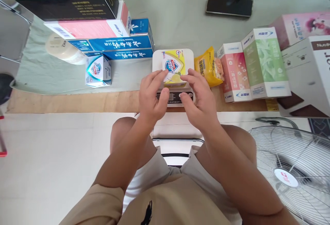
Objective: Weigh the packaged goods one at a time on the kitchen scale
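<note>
A yellow-and-white Safeguard soap box [174, 65] lies on a white digital kitchen scale [190, 55]. At its left side is my left hand [154, 96], fingers stretched out and thumb apart, fingertips close to the box's edge. My right hand [200, 100] mirrors it on the right, fingers spread, the index fingertip by the box's lower right corner. The thumbs hover over the scale's dark control panel [175, 97], which they partly cover. Whether any fingertip touches the box I cannot tell. Neither hand grips anything.
Left stand a white-and-blue soap box [98, 70], stacked blue toothpaste boxes [116, 44] and a black R&O box [67, 7]. To the right are a yellow snack packet [206, 67], a pink carton [235, 72], a green carton [266, 63] and a phone [229, 7]. A fan [288, 173] stands below.
</note>
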### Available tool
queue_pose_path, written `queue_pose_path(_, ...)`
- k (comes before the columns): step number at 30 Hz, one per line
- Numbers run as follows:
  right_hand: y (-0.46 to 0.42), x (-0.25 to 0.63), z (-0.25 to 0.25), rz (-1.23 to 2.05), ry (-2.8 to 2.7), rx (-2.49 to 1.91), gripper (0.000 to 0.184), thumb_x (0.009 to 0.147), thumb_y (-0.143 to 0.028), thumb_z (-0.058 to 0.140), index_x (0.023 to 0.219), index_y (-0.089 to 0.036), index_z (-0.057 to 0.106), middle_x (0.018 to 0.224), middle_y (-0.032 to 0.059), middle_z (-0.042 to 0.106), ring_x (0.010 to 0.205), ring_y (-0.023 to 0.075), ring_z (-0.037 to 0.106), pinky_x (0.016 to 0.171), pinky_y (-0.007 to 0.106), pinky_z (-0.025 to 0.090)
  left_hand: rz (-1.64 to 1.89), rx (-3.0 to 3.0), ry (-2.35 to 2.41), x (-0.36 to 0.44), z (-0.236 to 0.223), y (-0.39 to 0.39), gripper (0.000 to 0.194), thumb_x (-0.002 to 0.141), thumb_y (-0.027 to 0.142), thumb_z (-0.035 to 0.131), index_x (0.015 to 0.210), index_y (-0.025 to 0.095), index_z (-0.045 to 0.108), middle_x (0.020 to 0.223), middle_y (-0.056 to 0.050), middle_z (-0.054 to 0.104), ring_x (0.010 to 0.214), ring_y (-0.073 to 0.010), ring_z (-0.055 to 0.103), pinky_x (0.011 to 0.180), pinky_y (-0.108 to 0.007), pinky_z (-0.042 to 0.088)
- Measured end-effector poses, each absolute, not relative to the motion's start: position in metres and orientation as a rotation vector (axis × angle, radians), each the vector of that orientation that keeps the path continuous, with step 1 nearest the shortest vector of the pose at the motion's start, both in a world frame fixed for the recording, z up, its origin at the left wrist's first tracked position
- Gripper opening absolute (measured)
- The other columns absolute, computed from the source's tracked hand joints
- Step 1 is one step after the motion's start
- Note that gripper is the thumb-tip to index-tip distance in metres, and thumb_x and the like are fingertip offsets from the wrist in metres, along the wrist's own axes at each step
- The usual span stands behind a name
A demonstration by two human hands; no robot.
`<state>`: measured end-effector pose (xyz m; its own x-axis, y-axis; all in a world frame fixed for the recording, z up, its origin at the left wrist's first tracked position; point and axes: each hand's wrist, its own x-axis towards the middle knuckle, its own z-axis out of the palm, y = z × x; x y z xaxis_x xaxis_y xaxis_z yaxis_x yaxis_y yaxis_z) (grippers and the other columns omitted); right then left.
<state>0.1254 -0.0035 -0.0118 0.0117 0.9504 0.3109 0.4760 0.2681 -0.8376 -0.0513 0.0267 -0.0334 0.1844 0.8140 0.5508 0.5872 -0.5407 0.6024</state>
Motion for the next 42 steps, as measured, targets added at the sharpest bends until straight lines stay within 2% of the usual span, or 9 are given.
queue_pose_path(3,-0.001,0.124,-0.010,0.658,-1.649,-1.376,0.042,0.095,-0.027,0.056,0.136,-0.026,0.063,0.157,0.0132,0.059,0.155,0.0277,0.051,0.122,0.050,0.052,1.260,2.224,1.383,-0.050,-0.033,0.025,0.060,0.110,0.056,0.033,0.141,0.019,0.068,0.141,-0.014,0.071,0.130,-0.0287,0.066,0.113,-0.043,0.049)
queue_pose_path(8,0.002,0.123,-0.010,0.666,-1.693,-1.393,0.049,0.093,-0.030,0.058,0.141,-0.025,0.062,0.158,0.0143,0.058,0.156,0.0301,0.048,0.124,0.054,0.049,1.306,2.230,1.399,-0.049,-0.028,0.022,0.061,0.109,0.056,0.033,0.133,0.018,0.075,0.131,-0.015,0.076,0.119,-0.0279,0.069,0.105,-0.044,0.053)
queue_pose_path(19,0.002,0.115,-0.017,0.396,-1.591,-1.456,0.042,0.093,-0.032,0.058,0.133,-0.025,0.065,0.145,0.0174,0.055,0.147,0.0313,0.051,0.123,0.058,0.047,1.425,2.278,1.227,-0.032,-0.038,0.009,0.052,0.105,0.050,0.043,0.128,0.018,0.077,0.129,-0.018,0.072,0.111,-0.0288,0.067,0.096,-0.045,0.056)
queue_pose_path(26,0.005,0.108,-0.024,0.353,-1.548,-1.567,0.045,0.087,-0.046,0.072,0.126,-0.024,0.068,0.137,0.0165,0.052,0.126,0.0340,0.061,0.106,0.059,0.057,1.368,2.297,1.299,-0.031,-0.034,0.011,0.051,0.107,0.047,0.039,0.121,0.020,0.079,0.124,-0.015,0.075,0.109,-0.0273,0.070,0.095,-0.044,0.057)
queue_pose_path(28,0.008,0.105,-0.025,0.325,-1.511,-1.602,0.038,0.088,-0.044,0.072,0.121,-0.025,0.068,0.132,0.0156,0.052,0.122,0.0331,0.061,0.104,0.058,0.058,1.338,2.306,1.305,-0.031,-0.033,0.010,0.049,0.107,0.047,0.040,0.121,0.020,0.079,0.125,-0.015,0.075,0.110,-0.0272,0.070,0.095,-0.044,0.056)
queue_pose_path(31,0.010,0.102,-0.026,0.287,-1.466,-1.597,0.030,0.089,-0.038,0.070,0.116,-0.025,0.068,0.128,0.0153,0.053,0.125,0.0334,0.059,0.107,0.057,0.056,1.347,2.301,1.292,-0.032,-0.032,0.010,0.045,0.106,0.046,0.044,0.122,0.020,0.077,0.124,-0.014,0.075,0.109,-0.0263,0.070,0.095,-0.043,0.056)
queue_pose_path(34,0.005,0.102,-0.026,0.241,-1.484,-1.538,0.029,0.087,-0.035,0.071,0.114,-0.026,0.068,0.127,0.0143,0.054,0.127,0.0329,0.058,0.107,0.056,0.057,1.406,2.261,1.290,-0.034,-0.032,0.009,0.042,0.106,0.044,0.045,0.127,0.019,0.073,0.127,-0.015,0.073,0.117,-0.0267,0.068,0.103,-0.044,0.054)
queue_pose_path(38,-0.006,0.104,-0.027,0.190,-1.541,-1.476,0.029,0.084,-0.030,0.071,0.113,-0.027,0.066,0.126,0.0133,0.055,0.125,0.0322,0.059,0.106,0.056,0.058,1.522,2.130,1.328,-0.042,-0.036,0.009,0.047,0.108,0.049,0.041,0.135,0.020,0.066,0.135,-0.017,0.061,0.131,-0.0294,0.060,0.109,-0.046,0.052)
queue_pose_path(42,-0.008,0.100,-0.028,0.222,-1.549,-1.424,0.028,0.085,-0.027,0.069,0.113,-0.026,0.065,0.127,0.0138,0.054,0.128,0.0329,0.058,0.109,0.057,0.056,1.493,2.113,1.356,-0.050,-0.037,0.009,0.050,0.109,0.053,0.036,0.140,0.022,0.060,0.135,-0.015,0.058,0.131,-0.0287,0.057,0.112,-0.046,0.050)
